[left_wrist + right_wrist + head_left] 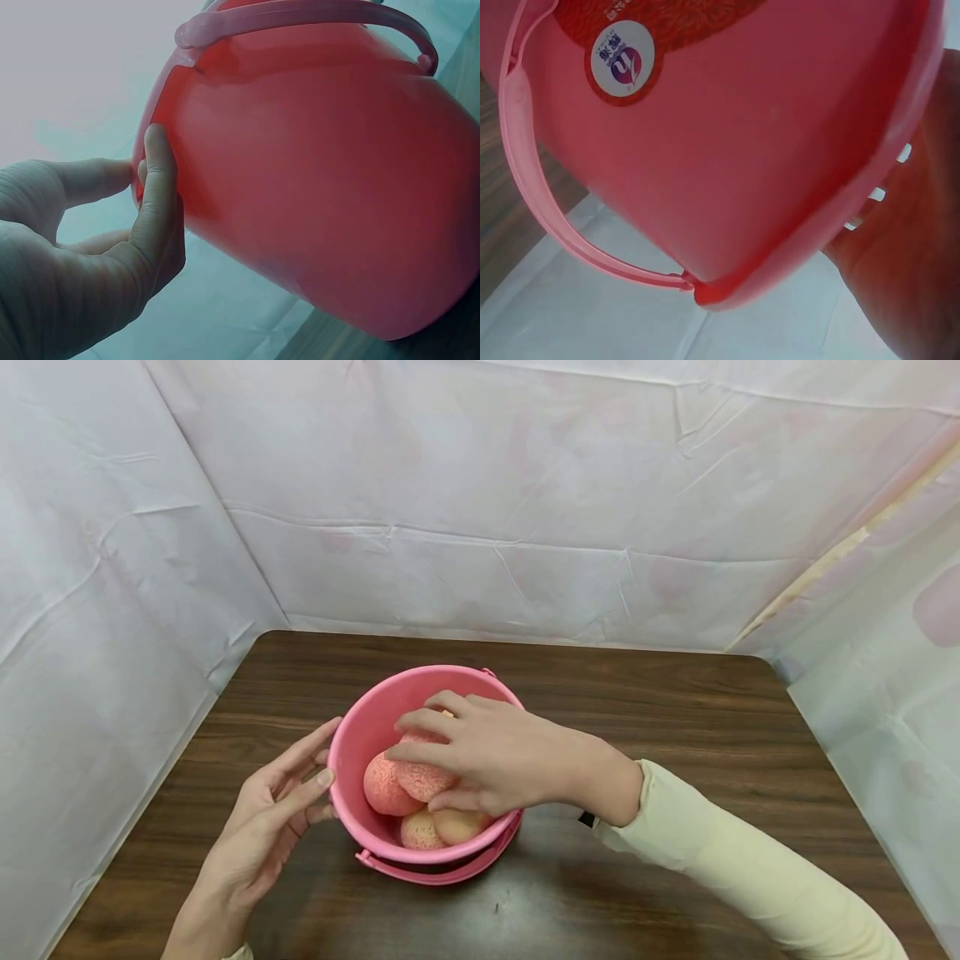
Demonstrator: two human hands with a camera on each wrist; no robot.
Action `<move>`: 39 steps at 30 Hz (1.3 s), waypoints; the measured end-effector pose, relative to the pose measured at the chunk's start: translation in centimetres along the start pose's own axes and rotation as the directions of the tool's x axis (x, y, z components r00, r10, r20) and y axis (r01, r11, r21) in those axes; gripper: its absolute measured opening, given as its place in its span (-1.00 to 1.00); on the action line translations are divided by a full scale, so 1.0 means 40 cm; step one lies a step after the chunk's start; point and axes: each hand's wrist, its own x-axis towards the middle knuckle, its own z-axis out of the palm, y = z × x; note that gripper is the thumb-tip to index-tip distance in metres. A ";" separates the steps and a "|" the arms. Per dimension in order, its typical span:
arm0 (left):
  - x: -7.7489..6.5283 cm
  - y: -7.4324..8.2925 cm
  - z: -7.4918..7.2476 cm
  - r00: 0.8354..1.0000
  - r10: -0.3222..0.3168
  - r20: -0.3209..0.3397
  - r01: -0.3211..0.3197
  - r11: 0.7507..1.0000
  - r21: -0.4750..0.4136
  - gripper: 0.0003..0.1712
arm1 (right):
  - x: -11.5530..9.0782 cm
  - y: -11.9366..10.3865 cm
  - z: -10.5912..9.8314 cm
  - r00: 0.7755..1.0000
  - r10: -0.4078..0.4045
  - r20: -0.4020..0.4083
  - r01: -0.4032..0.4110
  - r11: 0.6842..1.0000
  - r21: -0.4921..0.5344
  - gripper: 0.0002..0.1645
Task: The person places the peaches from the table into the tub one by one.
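A pink plastic bucket (352,735) stands on the dark wooden table, its handle (438,878) hanging down at the near side. My left hand (258,827) pinches the left rim, thumb at the edge and fingers against the outer wall (315,165). Over the bucket's mouth reaches my right hand (502,756), its fingers curled round a pink speckled ball (422,779). Beside that ball lies another pink ball (382,789). Two yellowish round pieces (420,832) sit nearer the front wall, partly under the right thumb. In the right wrist view the rim hides the right fingertips.
The brown table (660,710) extends behind and to both sides of the bucket. Pale sheeting (480,485) hangs along the back and both sides. A round label (621,61) marks the bucket's outer wall.
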 end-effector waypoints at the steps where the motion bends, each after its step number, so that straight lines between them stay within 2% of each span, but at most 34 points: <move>1: 0.000 0.000 0.000 1.000 -0.002 -0.001 0.002 1.000 0.005 -0.33 | -0.005 0.001 -0.004 1.000 0.015 -0.011 -0.015 1.000 0.007 -0.38; 4: 0.003 0.002 0.002 1.000 -0.009 -0.005 0.010 1.000 0.018 -0.33 | -0.025 0.008 -0.017 0.994 0.057 -0.091 -0.054 0.998 0.031 -0.44; 6: 0.006 0.004 0.003 1.000 -0.014 -0.010 0.014 0.999 0.029 -0.33 | -0.043 0.013 -0.023 0.981 0.095 -0.169 -0.087 0.995 0.054 -0.49; 9: 0.008 0.006 0.004 1.000 -0.018 -0.014 0.018 0.999 0.036 -0.33 | -0.070 0.019 -0.029 0.950 0.149 -0.275 -0.130 0.988 0.087 -0.57; 12: 0.009 0.006 0.004 1.000 -0.018 -0.011 0.018 0.999 0.036 -0.33 | -0.099 0.019 -0.029 0.915 0.229 -0.331 -0.199 0.972 0.122 -0.60; 16: 0.009 0.007 0.005 1.000 -0.019 -0.005 0.019 0.999 0.033 -0.33 | -0.135 0.012 -0.020 0.857 0.354 -0.375 -0.307 0.934 0.181 -0.58; 21: 0.011 0.010 0.006 1.000 -0.020 -0.004 0.020 0.999 0.033 -0.33 | -0.164 0.005 0.003 0.750 0.514 -0.416 -0.418 0.856 0.304 -0.64; 23: 0.011 0.010 0.007 1.000 -0.022 -0.007 0.022 0.999 0.035 -0.32 | -0.172 0.002 0.011 0.706 0.582 -0.404 -0.452 0.809 0.376 -0.67; 26: 0.010 0.010 0.007 1.000 -0.027 -0.015 0.028 0.999 0.039 -0.32 | -0.183 -0.004 0.024 0.640 0.688 -0.343 -0.514 0.714 0.475 -0.70; 29: 0.008 0.010 0.006 0.999 -0.027 -0.020 0.028 0.999 0.040 -0.32 | -0.188 -0.010 0.037 0.578 0.786 -0.220 -0.553 0.575 0.603 -0.70; 31: 0.007 0.009 0.005 1.000 -0.024 -0.021 0.024 0.999 0.037 -0.33 | -0.190 -0.012 0.044 0.545 0.827 -0.140 -0.554 0.480 0.680 -0.68; 33: 0.006 0.008 0.004 1.000 -0.020 -0.020 0.021 0.999 0.033 -0.33 | -0.190 -0.011 0.050 0.524 0.849 -0.072 -0.528 0.390 0.754 -0.65; 35: 0.006 0.007 0.004 1.000 -0.020 -0.019 0.021 0.999 0.032 -0.33 | -0.191 -0.008 0.056 0.513 0.858 -0.022 -0.495 0.316 0.810 -0.61; 39: 0.012 0.005 0.004 0.999 -0.030 -0.024 0.031 0.998 0.049 -0.32 | -0.197 -0.001 0.061 0.498 0.866 0.055 -0.433 0.193 0.881 -0.57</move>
